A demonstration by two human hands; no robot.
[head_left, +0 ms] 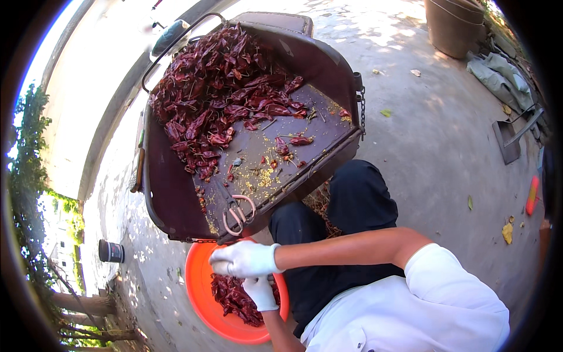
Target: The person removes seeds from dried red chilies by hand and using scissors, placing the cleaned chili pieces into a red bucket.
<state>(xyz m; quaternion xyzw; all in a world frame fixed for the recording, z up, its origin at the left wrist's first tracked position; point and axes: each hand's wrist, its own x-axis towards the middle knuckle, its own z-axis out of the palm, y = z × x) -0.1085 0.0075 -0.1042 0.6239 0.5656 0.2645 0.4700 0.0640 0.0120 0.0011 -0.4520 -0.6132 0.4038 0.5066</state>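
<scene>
Both my hands wear white gloves and are close together over an orange basin (196, 296) holding dried red chili peppers (237, 302). My right hand (245, 259) reaches across from the right, above the basin's far side, its fingers curled together. Just below it, my left hand (261, 292) is closed too, near the peppers. Whatever lies between the fingers is hidden. Scissors (237, 216) with pink handles rest at the near corner of a dark red cart bed (249, 146). A big heap of dried red chili peppers (205, 88) fills the bed's far left.
Loose yellow seeds (267, 176) and stem bits are scattered over the bed. My knees (360, 196) are against its near side. A chain (362, 111) hangs at its right corner. On the concrete stand a black tub (111, 251), a large brown bucket (454, 29) and a metal dustpan (509, 141).
</scene>
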